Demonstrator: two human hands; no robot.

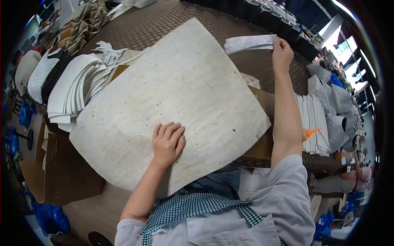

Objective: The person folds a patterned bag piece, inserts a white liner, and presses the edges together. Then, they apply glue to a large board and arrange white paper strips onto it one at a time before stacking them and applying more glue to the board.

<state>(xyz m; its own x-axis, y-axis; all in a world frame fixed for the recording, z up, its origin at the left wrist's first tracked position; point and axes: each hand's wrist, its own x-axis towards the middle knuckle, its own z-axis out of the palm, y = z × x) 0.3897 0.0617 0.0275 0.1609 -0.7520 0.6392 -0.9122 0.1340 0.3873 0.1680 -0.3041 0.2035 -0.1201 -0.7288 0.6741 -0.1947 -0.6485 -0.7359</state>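
Note:
A large off-white board (197,82) with worn specks lies tilted across the table in front of me. My left hand (168,141) rests on its lower middle, fingers slightly curled and close together, with nothing visible in them. Out to the right, beyond the board's edge, my right hand (282,51) pinches the end of a white strip (250,43). The strip's other end reaches left to the board's upper right edge.
Stacked white pieces (78,84) sit left of the board. At the right lie more white pieces (312,119) and an orange-tipped bottle (311,132). A cardboard box (67,172) stands lower left. A person (358,176) is at the far right.

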